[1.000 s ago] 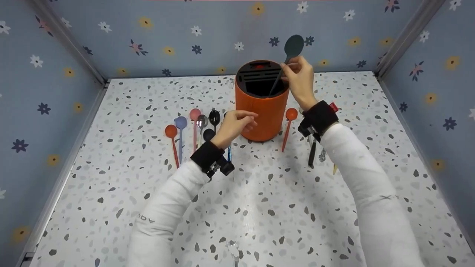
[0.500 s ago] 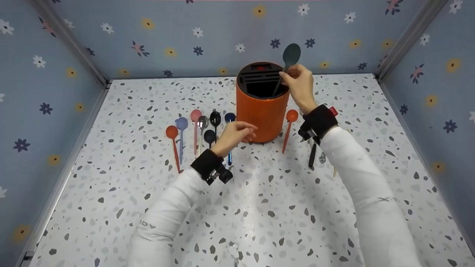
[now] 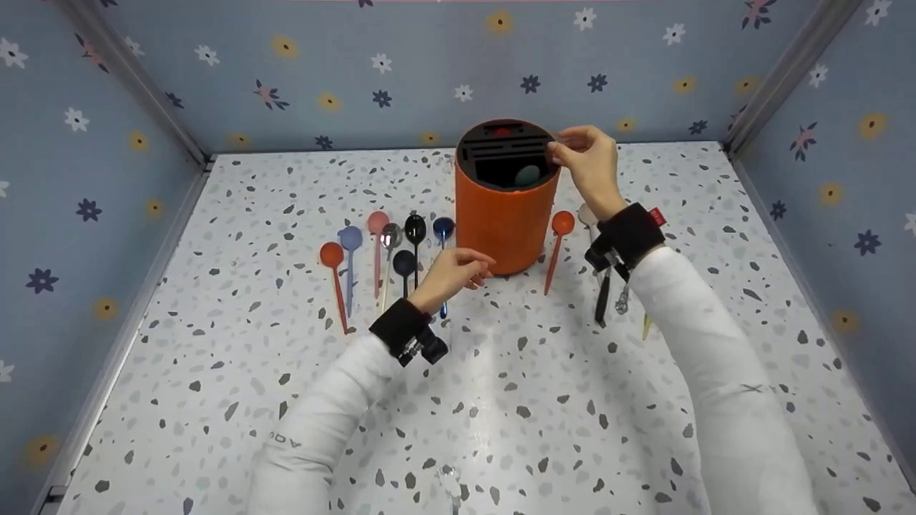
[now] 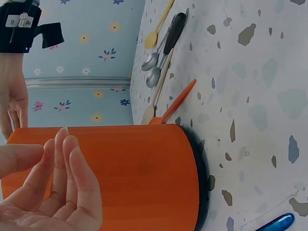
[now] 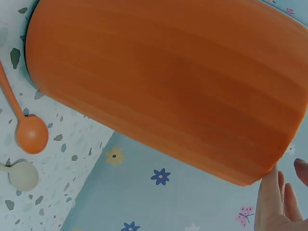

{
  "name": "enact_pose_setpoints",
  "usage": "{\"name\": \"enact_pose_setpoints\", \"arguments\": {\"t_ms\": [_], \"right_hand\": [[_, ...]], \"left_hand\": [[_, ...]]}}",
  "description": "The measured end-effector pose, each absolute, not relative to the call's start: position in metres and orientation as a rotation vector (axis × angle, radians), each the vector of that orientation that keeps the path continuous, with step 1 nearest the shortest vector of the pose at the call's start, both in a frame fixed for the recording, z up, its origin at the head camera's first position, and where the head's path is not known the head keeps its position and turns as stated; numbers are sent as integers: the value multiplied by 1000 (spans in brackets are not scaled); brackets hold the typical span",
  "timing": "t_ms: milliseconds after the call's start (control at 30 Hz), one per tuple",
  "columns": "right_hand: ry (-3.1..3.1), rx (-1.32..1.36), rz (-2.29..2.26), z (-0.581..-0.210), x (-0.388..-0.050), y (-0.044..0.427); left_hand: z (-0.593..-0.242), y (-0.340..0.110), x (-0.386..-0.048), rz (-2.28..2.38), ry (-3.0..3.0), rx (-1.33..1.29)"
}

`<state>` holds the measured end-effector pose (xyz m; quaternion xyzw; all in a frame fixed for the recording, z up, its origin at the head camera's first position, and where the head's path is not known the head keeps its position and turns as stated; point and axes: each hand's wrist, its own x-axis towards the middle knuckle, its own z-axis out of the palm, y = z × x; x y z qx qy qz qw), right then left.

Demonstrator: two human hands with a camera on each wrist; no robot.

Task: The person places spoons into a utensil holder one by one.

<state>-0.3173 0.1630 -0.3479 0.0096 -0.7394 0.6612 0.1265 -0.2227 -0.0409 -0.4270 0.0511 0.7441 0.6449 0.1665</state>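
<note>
An orange cylindrical utensil holder [image 3: 503, 229] with a black slotted top stands at the back of the table. The dark green bowl of a spoon [image 3: 528, 175] shows inside the holder's large opening; its handle is hidden. My right hand [image 3: 590, 161] is at the holder's right rim, fingers bent loosely with no spoon in them. In the right wrist view its fingertips meet the rim's edge. My left hand [image 3: 452, 275] hovers low before the holder's front left, fingers loosely bent and holding nothing. Beneath it lies a blue spoon [image 3: 444, 229].
Left of the holder lie several spoons, among them a red one [image 3: 332, 254], a lilac one [image 3: 350, 238] and a pink one [image 3: 378, 222]. An orange spoon [image 3: 563, 222] and a black-handled utensil [image 3: 603, 300] lie to the right. A clear utensil [image 3: 449, 483] lies near the front.
The green spoon has gone down from above the holder into its opening. My right hand has let go of it and shifted slightly right. My left hand has lowered a little.
</note>
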Motion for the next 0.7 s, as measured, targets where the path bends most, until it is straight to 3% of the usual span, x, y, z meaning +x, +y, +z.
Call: {"name": "enact_pose_setpoints", "arguments": {"t_ms": [333, 500, 700], "right_hand": [[-2059, 98, 1990, -345, -307, 184], [-2129, 44, 1986, -363, -314, 208], [-2046, 98, 2211, -451, -375, 274]], "left_hand": [[-434, -47, -219, 1819, 2144, 167], [-438, -52, -217, 1789, 2177, 187], [-443, -54, -213, 1807, 2168, 173]]}}
